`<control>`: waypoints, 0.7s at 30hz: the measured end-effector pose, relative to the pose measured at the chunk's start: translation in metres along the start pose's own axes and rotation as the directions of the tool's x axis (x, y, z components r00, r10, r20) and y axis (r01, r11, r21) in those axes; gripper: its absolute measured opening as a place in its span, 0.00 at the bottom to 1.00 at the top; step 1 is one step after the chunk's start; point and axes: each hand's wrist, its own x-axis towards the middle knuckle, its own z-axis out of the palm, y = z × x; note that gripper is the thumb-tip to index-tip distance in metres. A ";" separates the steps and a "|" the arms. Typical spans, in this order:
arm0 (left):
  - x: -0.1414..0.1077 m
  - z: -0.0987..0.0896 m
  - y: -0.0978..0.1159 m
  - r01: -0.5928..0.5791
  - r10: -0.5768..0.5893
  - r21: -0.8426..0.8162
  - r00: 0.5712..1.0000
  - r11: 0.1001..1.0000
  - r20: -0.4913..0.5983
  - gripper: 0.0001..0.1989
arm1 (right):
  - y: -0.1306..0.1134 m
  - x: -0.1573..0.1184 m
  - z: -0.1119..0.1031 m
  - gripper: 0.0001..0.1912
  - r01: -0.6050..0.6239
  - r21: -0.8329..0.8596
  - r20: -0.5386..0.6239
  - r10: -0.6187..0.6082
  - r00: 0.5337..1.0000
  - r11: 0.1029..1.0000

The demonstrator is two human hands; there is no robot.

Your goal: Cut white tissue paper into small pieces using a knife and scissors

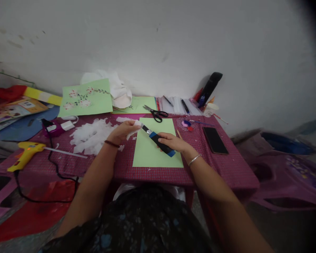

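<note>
Firm tool, flimsy scrap

The desk was the largest thing before me, covered in a checked cloth. On it the green sheet lay flat under both my hands. I judged it light and bendable, apt to crease, so its edges were the place to lift it. To the left of the sheet spread the white pile, a loose heap of thin pieces that seemed almost weightless; a pinch suited them better than a fistful, which would have crushed them.

The tool slanted over the sheet, its blue-and-black handle in my right grip, fingers wrapped around it. It looked rigid and the heaviest thing I held, though still manageable in one hand. The thick handle was the part to hold; the narrow front, past the metal collar, was better left alone, in case it was sharp.

The scrap was smallest. My left grip pinched it between the fingertips, near the sheet's far left corner and right by the tool's tip; I could not tell whether the two touched. It seemed soft, limp and easily torn, best taken lightly by an edge.
</note>
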 end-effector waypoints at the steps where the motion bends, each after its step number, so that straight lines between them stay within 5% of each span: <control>1: 0.000 0.000 0.000 0.007 -0.007 0.014 1.000 1.000 0.002 0.09 | 0.000 0.000 0.000 0.09 0.001 -0.003 0.007 -0.001 1.000 1.000; 15: -0.002 -0.008 -0.002 -0.081 0.046 0.186 0.982 0.979 0.183 0.06 | 0.006 -0.003 -0.013 0.15 0.072 -0.124 0.202 -0.045 0.978 0.990; 21: -0.001 -0.011 -0.007 0.051 -0.067 0.115 0.988 0.992 0.142 0.06 | 0.003 -0.005 -0.016 0.15 0.063 -0.108 0.176 -0.044 0.983 0.992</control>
